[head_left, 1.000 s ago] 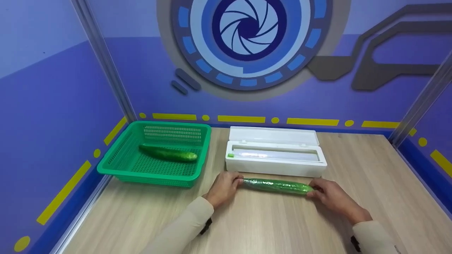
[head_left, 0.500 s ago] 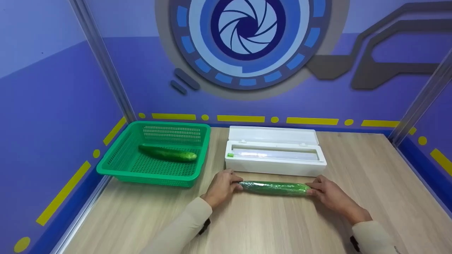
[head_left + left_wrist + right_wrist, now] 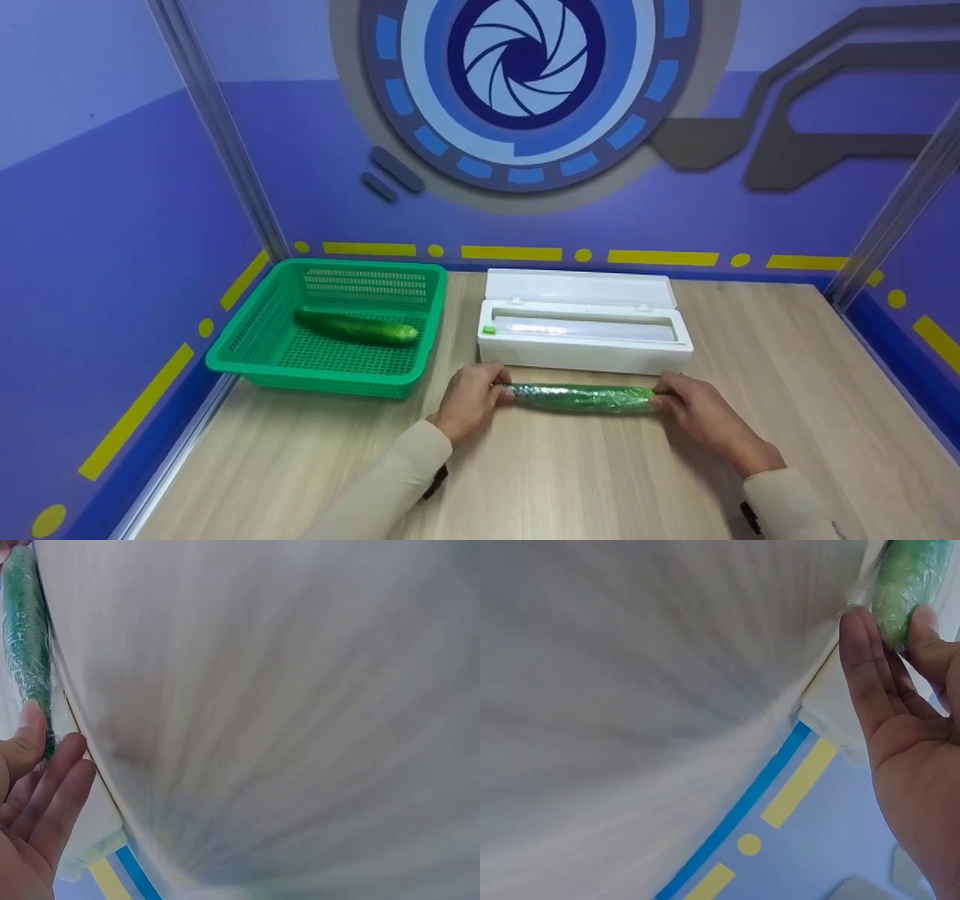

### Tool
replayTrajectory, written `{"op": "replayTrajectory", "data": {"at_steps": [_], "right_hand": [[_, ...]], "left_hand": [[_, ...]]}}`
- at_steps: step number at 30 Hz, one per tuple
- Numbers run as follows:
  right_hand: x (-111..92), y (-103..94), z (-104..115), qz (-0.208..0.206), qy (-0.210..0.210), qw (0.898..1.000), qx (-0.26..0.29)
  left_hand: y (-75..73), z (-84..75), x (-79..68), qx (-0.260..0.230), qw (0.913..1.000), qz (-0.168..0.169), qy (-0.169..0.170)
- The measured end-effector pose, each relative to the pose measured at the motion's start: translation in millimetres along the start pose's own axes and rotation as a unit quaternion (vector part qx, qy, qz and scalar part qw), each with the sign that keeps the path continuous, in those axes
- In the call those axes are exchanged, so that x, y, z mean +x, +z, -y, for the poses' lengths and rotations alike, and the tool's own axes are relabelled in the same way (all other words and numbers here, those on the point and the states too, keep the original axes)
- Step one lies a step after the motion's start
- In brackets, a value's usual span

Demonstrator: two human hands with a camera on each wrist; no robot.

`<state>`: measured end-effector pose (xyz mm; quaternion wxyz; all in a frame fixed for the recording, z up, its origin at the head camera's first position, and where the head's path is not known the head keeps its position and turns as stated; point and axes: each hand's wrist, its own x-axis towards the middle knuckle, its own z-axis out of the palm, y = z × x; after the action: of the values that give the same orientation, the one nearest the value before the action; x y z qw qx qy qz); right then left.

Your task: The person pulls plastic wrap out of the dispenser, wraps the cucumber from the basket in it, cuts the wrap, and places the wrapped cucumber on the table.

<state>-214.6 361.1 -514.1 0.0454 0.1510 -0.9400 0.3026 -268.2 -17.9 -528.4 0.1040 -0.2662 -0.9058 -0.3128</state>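
Both hands are on the wrapped cucumber now, out in front of the white box (image 3: 585,358) on the wooden counter (image 3: 562,472): the left hand (image 3: 471,399) pinches one end between thumb and fingers, the right hand (image 3: 703,415) pinches the paler end, and the wrapped cucumber (image 3: 581,399) lies crosswise between them. Whether it touches the wood underneath, I can't tell. The clear film shines and wrinkles along the skin, so this one looks likely to slide a little under the fingertips. Inside, it should be firm, fairly light, stiff enough to be held level from its ends, though a hard squeeze could bruise it or tear the film. For a surer hold, go around the thick middle; for working the loose film, those tips are the place. And over there, a bare cucumber (image 3: 356,328) lies in the green basket (image 3: 315,374).
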Motion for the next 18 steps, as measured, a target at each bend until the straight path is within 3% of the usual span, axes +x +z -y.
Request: {"op": "replayTrajectory", "data": {"at_steps": [7,14,18], "right_hand": [[3.5,2.0,0.3,0.026,0.031,0.999,0.024],[2.8,2.6,-2.8,-0.009,-0.021,1.000,-0.012],[4.0,2.0,-2.1,-0.014,-0.035,0.999,-0.028]], "left_hand": [[1.2,2.0,-2.0,0.022,0.9997,0.002,-0.008],[0.5,0.6,-1.9,0.021,0.9996,0.005,-0.020],[-1.3,0.2,-1.4,0.015,0.9991,0.026,-0.029]]}}
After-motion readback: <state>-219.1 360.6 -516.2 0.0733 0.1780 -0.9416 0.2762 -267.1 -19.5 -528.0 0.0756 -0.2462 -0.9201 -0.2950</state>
